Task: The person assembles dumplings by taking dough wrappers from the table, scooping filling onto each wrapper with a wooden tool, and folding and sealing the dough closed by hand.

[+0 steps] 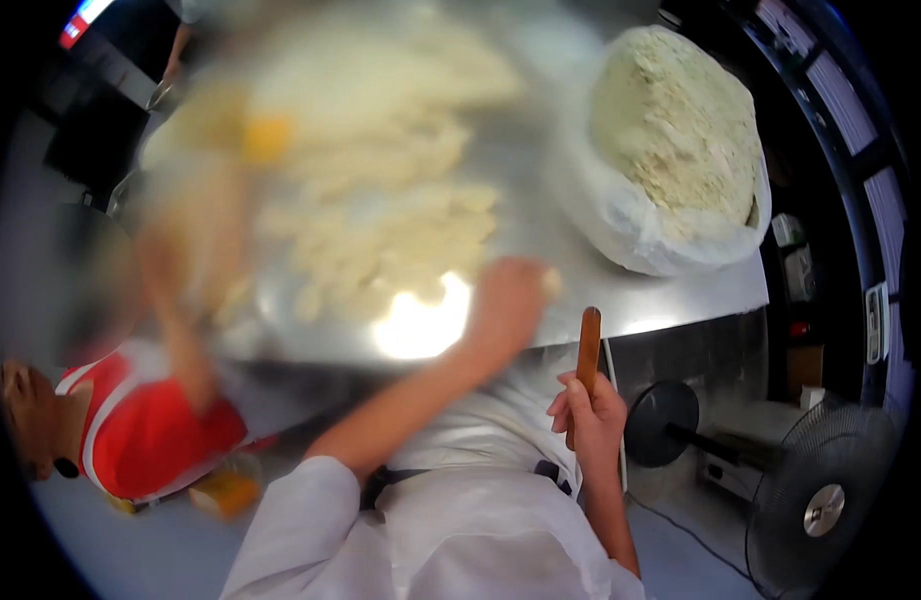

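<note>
My left hand, blurred by motion, is closed over the front edge of the metal table, with a small pale lump, like dough, at its fingertips. Many pale dough pieces lie spread on the table beyond and left of it. My right hand is wrapped round a brown wooden stick, held upright just off the table edge. To the right on the table stands a large white plastic-lined container, heaped with pale, crumbly dough or flour.
At the left, a co-worker in a red and white top reaches over the table, with a blurred yellow object beyond the arm. A black fan and a round black base are at the lower right.
</note>
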Motion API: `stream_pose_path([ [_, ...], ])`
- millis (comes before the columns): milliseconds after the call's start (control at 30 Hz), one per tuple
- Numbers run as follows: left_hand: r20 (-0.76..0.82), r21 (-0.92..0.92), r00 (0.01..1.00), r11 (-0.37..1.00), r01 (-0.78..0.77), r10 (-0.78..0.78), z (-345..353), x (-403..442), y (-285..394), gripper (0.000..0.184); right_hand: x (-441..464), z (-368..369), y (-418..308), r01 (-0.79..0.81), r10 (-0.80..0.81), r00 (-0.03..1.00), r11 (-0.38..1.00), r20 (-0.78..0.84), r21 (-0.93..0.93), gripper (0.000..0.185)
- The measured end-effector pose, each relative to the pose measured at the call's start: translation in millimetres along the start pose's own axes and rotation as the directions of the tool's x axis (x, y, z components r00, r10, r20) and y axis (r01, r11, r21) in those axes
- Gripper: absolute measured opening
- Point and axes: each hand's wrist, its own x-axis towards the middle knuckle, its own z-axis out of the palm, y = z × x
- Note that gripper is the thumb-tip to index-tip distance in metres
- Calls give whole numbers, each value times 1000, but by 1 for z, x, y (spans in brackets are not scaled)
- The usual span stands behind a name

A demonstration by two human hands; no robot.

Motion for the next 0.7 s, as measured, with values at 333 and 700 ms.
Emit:
stream_pose_path([
  [333,78,267,997,964,-7,-14,36,53,15,71,4,-12,5,-9,11,1000,996,-18,91,18],
  [700,210,148,976,989,25,-56,22,32,28,59,19,-19,-2,82,-83,996,996,34,35,19],
])
